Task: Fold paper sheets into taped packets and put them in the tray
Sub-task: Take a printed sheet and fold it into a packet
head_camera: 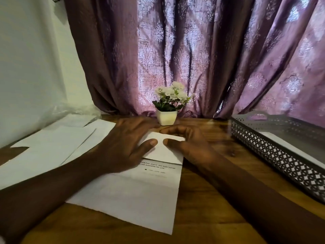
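The worktop [193, 217] is brown wood with visible grain and a soft sheen. The sheet [133, 196] is matt white paper. The tray [274, 152] has a grey perforated metal wall. The curtain [193, 59] is woven cloth, faintly shiny. The pot [166, 118] looks smooth and white.

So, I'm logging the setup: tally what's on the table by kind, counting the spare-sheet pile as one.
Sheet being folded: 1
Spare-sheet pile: 1
Tray: 1
Paper in tray: 1
Flower pot: 1
Plastic wrap: 1
Total: 6
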`<state>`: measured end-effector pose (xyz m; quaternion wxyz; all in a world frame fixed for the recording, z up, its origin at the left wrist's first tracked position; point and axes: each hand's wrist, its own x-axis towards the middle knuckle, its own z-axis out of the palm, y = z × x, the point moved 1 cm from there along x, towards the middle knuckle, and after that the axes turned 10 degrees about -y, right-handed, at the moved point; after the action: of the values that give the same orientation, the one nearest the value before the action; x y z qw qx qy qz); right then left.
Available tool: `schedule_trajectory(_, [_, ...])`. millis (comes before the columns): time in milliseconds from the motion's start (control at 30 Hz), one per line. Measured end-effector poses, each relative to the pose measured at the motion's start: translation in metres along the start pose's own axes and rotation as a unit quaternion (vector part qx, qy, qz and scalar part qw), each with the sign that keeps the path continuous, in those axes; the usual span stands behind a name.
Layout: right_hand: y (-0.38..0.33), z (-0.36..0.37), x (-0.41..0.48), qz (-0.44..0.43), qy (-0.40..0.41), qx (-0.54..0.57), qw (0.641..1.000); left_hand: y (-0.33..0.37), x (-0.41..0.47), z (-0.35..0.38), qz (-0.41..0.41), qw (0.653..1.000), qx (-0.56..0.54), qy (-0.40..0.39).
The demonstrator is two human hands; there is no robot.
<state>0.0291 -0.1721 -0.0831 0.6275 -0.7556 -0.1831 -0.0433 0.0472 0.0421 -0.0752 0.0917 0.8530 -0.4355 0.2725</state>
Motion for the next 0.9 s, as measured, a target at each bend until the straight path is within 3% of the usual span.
schedule_trajectory(100, [-0.008, 0.007, -0.007, -0.043, -0.016, 0.022, 0.999, 0.002, 0.005, 0.004, 0.001, 1.0, -0.009, 0.014])
schedule_trajectory(300, [-0.007, 0.007, -0.007, -0.051, 0.013, 0.051, 0.997, 0.005, 0.003, 0.0, -0.024, 0.994, 0.058, 0.084])
schedule_trajectory(400, [-0.008, 0.002, -0.006, -0.048, 0.031, 0.084, 0.995, -0.005, 0.003, -0.004, -0.038, 0.991, 0.101, 0.073])
schedule_trajectory(533, [-0.009, -0.005, -0.006, -0.037, 0.06, 0.131, 0.989, -0.029, 0.0, -0.007, -0.065, 0.993, 0.081, 0.063])
schedule_trajectory(733, [-0.012, -0.009, -0.006, 0.002, 0.095, 0.178, 0.979, -0.039, -0.005, -0.005, -0.087, 0.989, 0.063, 0.106])
schedule_trajectory(900, [-0.017, -0.014, -0.004, 0.086, 0.046, 0.145, 0.985, -0.031, -0.008, -0.013, -0.05, 0.977, 0.153, 0.142])
